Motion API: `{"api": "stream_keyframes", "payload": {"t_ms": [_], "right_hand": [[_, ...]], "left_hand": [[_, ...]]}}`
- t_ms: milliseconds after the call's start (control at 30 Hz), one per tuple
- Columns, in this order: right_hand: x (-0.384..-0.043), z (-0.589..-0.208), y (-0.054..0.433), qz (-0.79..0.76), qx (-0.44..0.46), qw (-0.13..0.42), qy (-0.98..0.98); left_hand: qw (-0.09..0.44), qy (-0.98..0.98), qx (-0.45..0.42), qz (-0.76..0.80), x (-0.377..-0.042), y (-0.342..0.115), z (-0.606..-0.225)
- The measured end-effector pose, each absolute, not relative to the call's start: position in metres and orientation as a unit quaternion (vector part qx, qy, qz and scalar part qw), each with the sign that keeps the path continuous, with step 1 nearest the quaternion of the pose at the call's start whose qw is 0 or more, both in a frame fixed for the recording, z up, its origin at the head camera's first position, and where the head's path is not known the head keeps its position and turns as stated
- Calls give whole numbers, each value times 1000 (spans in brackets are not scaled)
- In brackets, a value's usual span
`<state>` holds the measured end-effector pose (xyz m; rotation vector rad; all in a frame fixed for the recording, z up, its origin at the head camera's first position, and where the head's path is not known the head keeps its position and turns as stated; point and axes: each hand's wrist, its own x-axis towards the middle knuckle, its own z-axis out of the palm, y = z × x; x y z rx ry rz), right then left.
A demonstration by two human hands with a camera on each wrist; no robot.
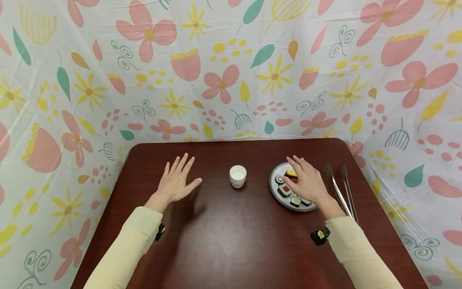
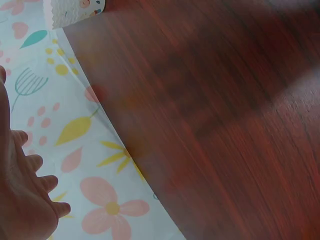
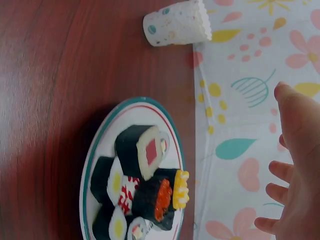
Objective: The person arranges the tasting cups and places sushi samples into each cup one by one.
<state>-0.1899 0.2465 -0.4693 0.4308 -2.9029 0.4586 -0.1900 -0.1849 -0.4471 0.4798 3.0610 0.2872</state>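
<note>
A round white plate [image 3: 145, 111] with a dark green rim carries several sushi pieces, among them a square roll with a red centre [image 3: 140, 150], one topped with orange roe [image 3: 163, 200] and one topped with yellow corn [image 1: 290, 173]. My right hand [image 1: 306, 179] hovers over the plate with fingers extended, holding nothing, and hides part of the sushi in the head view. On the left, my left hand [image 1: 175, 181] is held above the table, fingers spread and holding nothing. Between the hands stands a small white patterned cup [image 1: 238, 176], upright and touched by neither.
Two pairs of metal tongs [image 1: 339, 190] lie side by side right of the plate, partly behind my right forearm. The dark red wooden table [image 1: 223, 241] meets a flower-patterned curtain [image 1: 223, 104] at its back and sides.
</note>
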Motion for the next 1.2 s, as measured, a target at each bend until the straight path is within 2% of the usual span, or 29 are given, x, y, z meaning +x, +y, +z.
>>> {"api": "stream_keyframes", "payload": {"t_ms": [400,733,1067,1200], "right_hand": [[-193,-486,222,216,163,115,-956],[-196,-500,196,246,154,66,-955],[-203,-512,169,282,151,66,-945],[-206,-521,160,296,140,49,-944]], "left_hand": [[-9,979,170,113,-197,-163,-459],[-32,973,188,131,-200,-137,-470],[-52,967,206,143,-204,-119,-477],[-59,965,213,144,-206,-111,-478]]}}
